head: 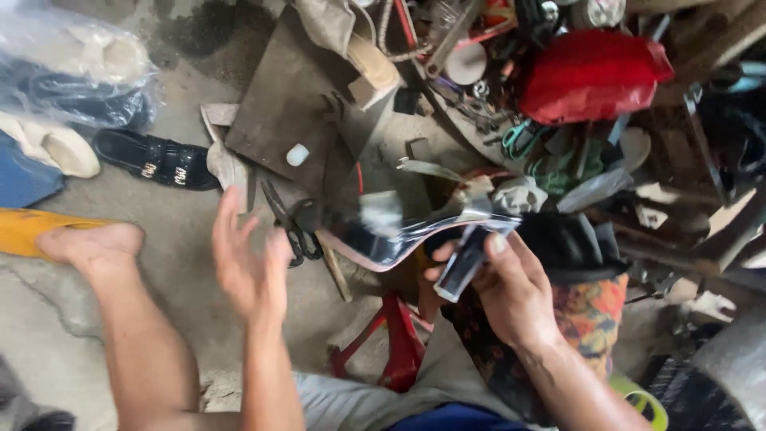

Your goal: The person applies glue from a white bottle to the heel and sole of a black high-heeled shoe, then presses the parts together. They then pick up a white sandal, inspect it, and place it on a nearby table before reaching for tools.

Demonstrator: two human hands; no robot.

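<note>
From my remote seat I see my right hand [511, 287] wrapped around the heel of a glossy high-heeled shoe [399, 239], fingers clamped on it, the sole stretching leftward and blurred. The shoe sits in the air at the middle of the view, above a red metal stand [391, 339]. My left hand [247, 263] is spread wide with fingers apart, holding nothing, just left of the shoe's toe and not touching it. Black scissors [295, 227] lie on the floor between the 2 hands, beside a dark flat board [287, 104]. A black buckled sandal [155, 160] rests on the concrete at left, near a clear plastic bag [72, 64] of shoes. A red bag [590, 76] sits among cluttered tools at upper right. My bare foot [92, 243] rests on a yellow slipper [24, 227].
</note>
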